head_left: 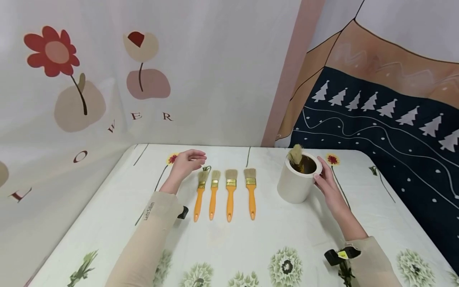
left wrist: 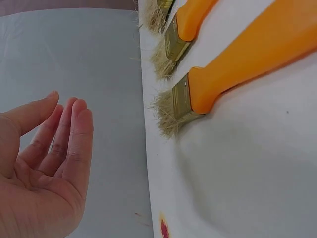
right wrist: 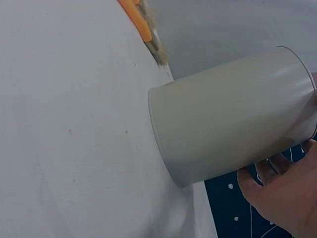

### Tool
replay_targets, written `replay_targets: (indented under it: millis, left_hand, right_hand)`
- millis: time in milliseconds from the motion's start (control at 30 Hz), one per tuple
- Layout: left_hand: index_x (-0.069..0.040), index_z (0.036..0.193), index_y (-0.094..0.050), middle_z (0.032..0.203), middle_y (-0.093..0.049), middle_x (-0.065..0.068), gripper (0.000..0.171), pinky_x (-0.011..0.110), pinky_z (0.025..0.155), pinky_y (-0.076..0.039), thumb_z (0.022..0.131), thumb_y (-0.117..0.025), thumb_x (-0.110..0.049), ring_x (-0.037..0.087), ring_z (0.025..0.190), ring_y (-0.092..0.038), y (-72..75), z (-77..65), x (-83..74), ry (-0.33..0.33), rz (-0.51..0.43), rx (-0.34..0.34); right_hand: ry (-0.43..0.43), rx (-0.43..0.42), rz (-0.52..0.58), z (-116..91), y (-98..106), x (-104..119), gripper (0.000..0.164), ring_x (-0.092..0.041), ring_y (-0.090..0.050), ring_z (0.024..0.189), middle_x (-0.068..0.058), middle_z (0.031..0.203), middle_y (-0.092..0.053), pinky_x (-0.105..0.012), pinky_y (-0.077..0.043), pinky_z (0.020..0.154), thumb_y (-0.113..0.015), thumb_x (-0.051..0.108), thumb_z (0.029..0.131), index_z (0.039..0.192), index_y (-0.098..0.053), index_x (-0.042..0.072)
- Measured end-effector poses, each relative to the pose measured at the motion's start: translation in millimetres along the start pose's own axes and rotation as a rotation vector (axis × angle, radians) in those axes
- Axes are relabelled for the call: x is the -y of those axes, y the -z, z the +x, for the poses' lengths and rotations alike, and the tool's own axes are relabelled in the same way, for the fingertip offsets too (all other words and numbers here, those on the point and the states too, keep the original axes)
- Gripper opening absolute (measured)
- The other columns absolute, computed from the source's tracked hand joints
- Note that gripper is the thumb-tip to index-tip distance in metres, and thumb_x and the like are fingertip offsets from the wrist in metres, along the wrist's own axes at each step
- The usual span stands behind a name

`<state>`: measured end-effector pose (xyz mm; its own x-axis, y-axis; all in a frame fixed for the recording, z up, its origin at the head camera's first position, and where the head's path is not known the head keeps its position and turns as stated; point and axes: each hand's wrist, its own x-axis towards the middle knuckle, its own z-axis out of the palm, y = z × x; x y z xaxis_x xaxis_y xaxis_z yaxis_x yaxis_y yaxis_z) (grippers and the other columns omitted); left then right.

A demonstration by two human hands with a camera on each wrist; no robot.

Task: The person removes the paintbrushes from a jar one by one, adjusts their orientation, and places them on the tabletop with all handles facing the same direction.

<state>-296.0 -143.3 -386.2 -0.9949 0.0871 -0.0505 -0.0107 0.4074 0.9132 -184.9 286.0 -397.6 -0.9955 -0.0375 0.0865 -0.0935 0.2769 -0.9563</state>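
Now, on the white table (head_left: 222, 239) stands a cup (head_left: 294, 185), its side gripped by the right hand (head_left: 330, 186). Well apart, the left hand (head_left: 183, 166) hangs, fingers loosely bent, near four brushes (head_left: 230, 199) left of the cup; another brush (head_left: 296, 155) sits inside, bristles up.

Canister (head_left: 293, 185): 1. Brushes (head_left: 230, 195) lying left of canister: 4, on 1 tabletop (head_left: 222, 243). Bristle head (head_left: 295, 154) showing inside canister: 1. Left grip (head_left: 184, 164), left of canister, plus right grip (head_left: 330, 188), holding canister's right side: 2. Printed trees (head_left: 387, 108), right of and beyond canister: 8.
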Motion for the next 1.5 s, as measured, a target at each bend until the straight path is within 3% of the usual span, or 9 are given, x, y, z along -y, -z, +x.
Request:
replay_targets:
  millis: [233, 567, 1100, 1500]
  left_hand:
    - [-0.002, 0.13, -0.061, 0.129, -0.066, 0.019, 0.033, 0.038, 0.1, -0.056, 0.098, -0.063, -0.012, 0.033, 0.116, -0.065, -6.0, -0.9, -3.3, -0.03, 0.003, 0.004]
    - [-0.002, 0.128, -0.062, 0.127, -0.067, 0.019, 0.033, 0.028, 0.089, -0.058, 0.097, -0.065, -0.013, 0.032, 0.112, -0.067, -14.0, -2.2, -13.4, -0.079, -0.017, 0.016]
    - [-0.004, 0.132, -0.06, 0.127, -0.068, 0.016, 0.038, 0.036, 0.096, -0.057, 0.097, -0.065, -0.019, 0.03, 0.113, -0.067, -26.2, -4.3, -24.6, -0.117, -0.005, 0.028]
    - [-0.005, 0.132, -0.06, 0.127, -0.067, 0.017, 0.037, 0.041, 0.101, -0.055, 0.096, -0.066, -0.014, 0.034, 0.113, -0.066, -37.5, -8.0, -43.5, -0.156, -0.063, 0.06]
  right_hand:
    - [0.003, -0.006, 0.014, 0, -1, 1, 0.064, -0.036, -0.009, 0.154, -0.014, 0.168, -0.004, -0.065, -0.015, 0.121, -0.035, 0.034, 0.109, 0.161, 0.001, 0.024]
    - [-0.002, -0.016, 0.017, 1, 0, 0, 0.064, -0.035, -0.01, 0.154, -0.013, 0.169, -0.004, -0.066, -0.015, 0.121, -0.034, 0.032, 0.109, 0.161, 0.002, 0.024]
    - [0.002, -0.012, 0.028, -1, -2, 1, 0.064, -0.035, -0.009, 0.153, -0.014, 0.168, -0.003, -0.066, -0.015, 0.121, -0.034, 0.032, 0.109, 0.162, 0.001, 0.023]
    - [-0.001, -0.008, 0.037, -1, -1, 1, 0.064, -0.036, -0.006, 0.155, -0.012, 0.169, -0.001, -0.064, -0.014, 0.122, -0.034, 0.033, 0.109, 0.161, 0.002, 0.024]
